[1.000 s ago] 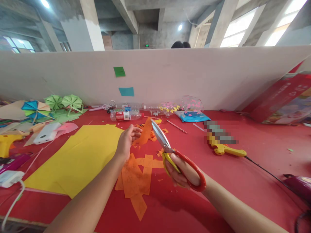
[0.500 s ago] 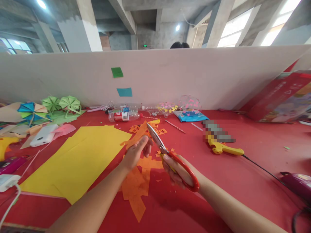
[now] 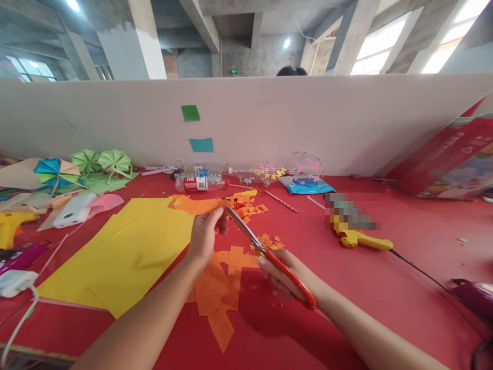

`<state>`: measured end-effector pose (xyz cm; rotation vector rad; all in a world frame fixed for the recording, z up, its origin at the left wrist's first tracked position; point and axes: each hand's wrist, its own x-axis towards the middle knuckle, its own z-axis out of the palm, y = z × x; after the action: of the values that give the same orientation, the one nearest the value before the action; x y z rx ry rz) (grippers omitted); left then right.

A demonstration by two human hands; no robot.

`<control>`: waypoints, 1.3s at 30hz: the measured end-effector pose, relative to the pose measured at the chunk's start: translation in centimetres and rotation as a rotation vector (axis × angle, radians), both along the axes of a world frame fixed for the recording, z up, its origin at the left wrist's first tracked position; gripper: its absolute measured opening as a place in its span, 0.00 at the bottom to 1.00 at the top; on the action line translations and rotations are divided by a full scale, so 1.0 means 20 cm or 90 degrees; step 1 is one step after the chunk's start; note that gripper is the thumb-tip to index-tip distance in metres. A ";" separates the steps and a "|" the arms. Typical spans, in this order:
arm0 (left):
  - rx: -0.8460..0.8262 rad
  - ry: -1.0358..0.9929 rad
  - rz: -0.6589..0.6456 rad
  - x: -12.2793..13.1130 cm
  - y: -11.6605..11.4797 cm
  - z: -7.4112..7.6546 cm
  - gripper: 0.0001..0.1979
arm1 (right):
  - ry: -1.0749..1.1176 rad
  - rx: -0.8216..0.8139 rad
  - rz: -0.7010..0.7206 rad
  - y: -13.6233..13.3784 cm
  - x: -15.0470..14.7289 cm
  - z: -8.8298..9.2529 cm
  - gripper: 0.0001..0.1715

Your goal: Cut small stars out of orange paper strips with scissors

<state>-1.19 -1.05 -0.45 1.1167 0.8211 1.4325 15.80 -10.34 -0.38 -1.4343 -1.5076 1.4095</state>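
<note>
My left hand [image 3: 207, 232] pinches a strip of orange paper [image 3: 198, 206], which stretches leftward over the yellow sheets. A pair of scissors [image 3: 287, 273] with red and yellow handles is in my right hand [image 3: 283, 275]. Its blades look closed or nearly so, and their tips reach the strip's right end beside my left fingers; whether they touch it I cannot tell. Below my hands lie orange paper scraps [image 3: 219, 288]. Small orange paper stars [image 3: 267, 241] are piled just behind the scissors, and orange offcuts with star-shaped holes [image 3: 252, 208] lie farther back.
Yellow sheets [image 3: 127, 252] cover the left of the red table. Plastic bottles [image 3: 200, 183], a blue packet [image 3: 306, 185] and a star-covered clear balloon [image 3: 306, 165] line the white partition [image 3: 246, 123]. A yellow glue gun [image 3: 362, 240] with a black cord is at right; green paper umbrellas [image 3: 115, 160] stand at left.
The orange strip has swung from a slanted pose to point left, turned by my left hand, which moved slightly left. The scissors have shifted only a little, still in my right hand.
</note>
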 end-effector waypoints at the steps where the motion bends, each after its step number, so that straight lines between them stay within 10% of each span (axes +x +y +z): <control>1: 0.002 0.008 0.005 0.00 0.00 0.00 0.13 | -0.007 0.000 0.004 0.00 0.00 0.01 0.30; 39: 0.032 0.128 0.037 -0.03 0.00 0.01 0.15 | -0.048 -0.042 -0.005 0.00 0.00 0.03 0.32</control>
<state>-1.70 -0.99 -0.17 1.2999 0.9702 1.4094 15.71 -10.34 0.20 -1.5466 -1.5126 1.4268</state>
